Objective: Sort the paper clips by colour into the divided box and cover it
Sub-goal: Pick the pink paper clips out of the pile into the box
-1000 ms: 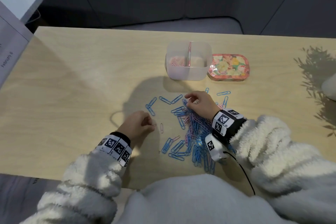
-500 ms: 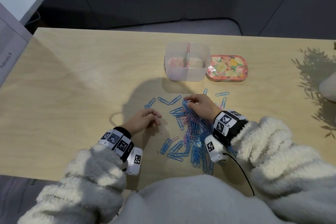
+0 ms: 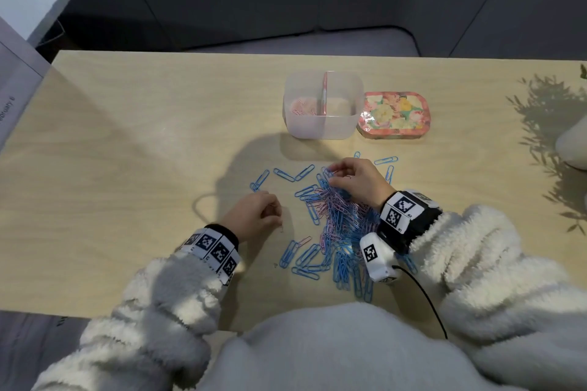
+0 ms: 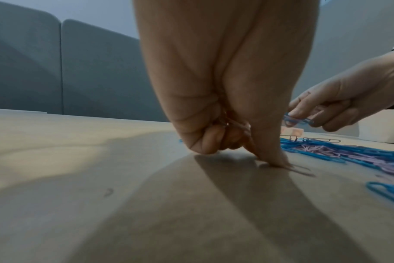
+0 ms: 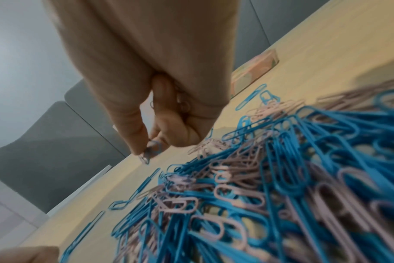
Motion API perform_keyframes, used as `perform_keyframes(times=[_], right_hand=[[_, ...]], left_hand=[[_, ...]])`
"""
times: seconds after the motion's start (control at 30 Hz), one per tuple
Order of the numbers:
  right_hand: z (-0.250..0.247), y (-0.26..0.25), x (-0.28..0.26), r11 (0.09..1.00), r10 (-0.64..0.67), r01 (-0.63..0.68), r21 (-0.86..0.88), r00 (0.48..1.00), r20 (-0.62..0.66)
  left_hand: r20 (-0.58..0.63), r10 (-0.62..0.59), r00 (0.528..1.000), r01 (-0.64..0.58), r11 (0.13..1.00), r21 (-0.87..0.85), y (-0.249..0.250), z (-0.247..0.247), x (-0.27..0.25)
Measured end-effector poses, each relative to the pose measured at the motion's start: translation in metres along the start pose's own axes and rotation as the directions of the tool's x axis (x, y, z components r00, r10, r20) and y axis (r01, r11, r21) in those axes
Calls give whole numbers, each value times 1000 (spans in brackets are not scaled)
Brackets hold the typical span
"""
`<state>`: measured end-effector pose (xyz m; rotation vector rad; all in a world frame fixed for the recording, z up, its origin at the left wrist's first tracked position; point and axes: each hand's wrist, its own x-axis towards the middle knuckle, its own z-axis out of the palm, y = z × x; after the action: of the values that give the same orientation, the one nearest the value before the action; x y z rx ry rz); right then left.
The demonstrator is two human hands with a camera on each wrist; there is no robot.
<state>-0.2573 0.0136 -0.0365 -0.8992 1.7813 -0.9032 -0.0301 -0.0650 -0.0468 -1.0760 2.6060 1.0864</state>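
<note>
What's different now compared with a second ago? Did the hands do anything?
The left hand, holding pink clips in its curled fingers, slid slightly toward the pile and now presses a fingertip on a lone pink clip on the table. The right hand stayed at the pile's far edge, pinching a blue clip. Divided box and floral lid unmoved.
</note>
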Motion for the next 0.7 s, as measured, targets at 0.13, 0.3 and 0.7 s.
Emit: perform_keyframes(times=[0.13,0.3,0.7], right_hand=[[-11,5,8,996,-9,-5,-93,989,-150],[-18,1,-7,798,-166,-5,-602,960,-227],[0,15,-37,579,-193,189,-793,977,92]], left_hand=[[67,-8,998,2,996,91,5,3,8],[97,19,995,-26,997,74,12,2,12],[-440,98,893,-45,990,131,78,-90,85]])
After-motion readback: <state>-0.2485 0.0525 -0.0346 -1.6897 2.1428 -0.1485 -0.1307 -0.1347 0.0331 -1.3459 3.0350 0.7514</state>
